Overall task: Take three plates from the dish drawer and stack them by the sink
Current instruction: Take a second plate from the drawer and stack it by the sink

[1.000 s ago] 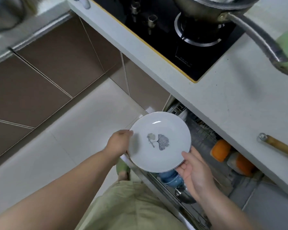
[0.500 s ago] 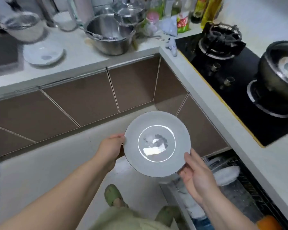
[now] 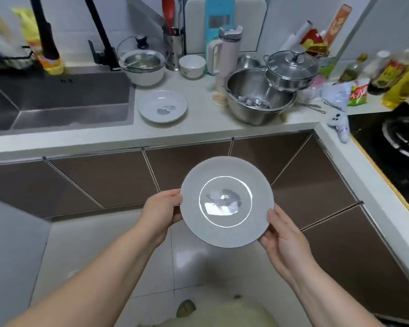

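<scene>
Over on the far left the dark sink [image 3: 57,102] sits sunk into the pale countertop [image 3: 198,131], with the black tap [image 3: 102,36] rising at its back edge. Just to the right of the basin one white plate [image 3: 162,106] already lies flat on the counter, a grey leaf print in its well. Behind it stands a white bowl with a glass lid [image 3: 143,64], and a smaller white bowl [image 3: 191,66] is beside that. Further right a big steel mixing bowl [image 3: 260,100] holds some bits of metal, with a lidded steel pot [image 3: 291,69] leaning over its rim.

Down in front of the brown cabinet doors, the person's left hand [image 3: 159,211] grips the left rim of a second plate [image 3: 227,201], thumb on top and the remaining digits curled beneath. The plate is in the air, tilted a little toward the person, well short of the counter. The right hand [image 3: 281,234] cups the plate's lower right edge, fingers spread under it, thumb pressed against the rim.

At the far right the black hob [image 3: 397,147] runs along the side counter
</scene>
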